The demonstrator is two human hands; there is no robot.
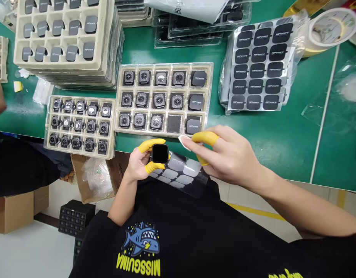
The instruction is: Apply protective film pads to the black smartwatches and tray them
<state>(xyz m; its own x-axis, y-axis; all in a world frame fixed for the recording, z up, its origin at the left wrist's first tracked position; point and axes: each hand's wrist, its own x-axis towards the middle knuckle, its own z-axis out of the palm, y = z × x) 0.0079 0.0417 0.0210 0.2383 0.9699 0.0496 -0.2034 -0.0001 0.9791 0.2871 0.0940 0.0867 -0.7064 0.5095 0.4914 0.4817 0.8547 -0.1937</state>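
Note:
My left hand (140,162), with yellow finger cots on thumb and forefinger, pinches a small black watch body (160,153) at the table's near edge. My right hand (224,158), also wearing yellow cots, touches a clear sticker sheet (180,173) that lies on my lap, its fingers on a film at the sheet's top beside the watch. Just beyond both hands stands a beige tray (163,99) of watch bodies; its right column shows black screens and one cell is vacant.
A second tray of watch bodies (78,125) sits at the left, stacked trays (65,38) behind it. A bagged sheet of black stickers (259,65) lies at the right, a tape roll (328,29) beyond. Another person's dark sleeve (16,166) is at far left.

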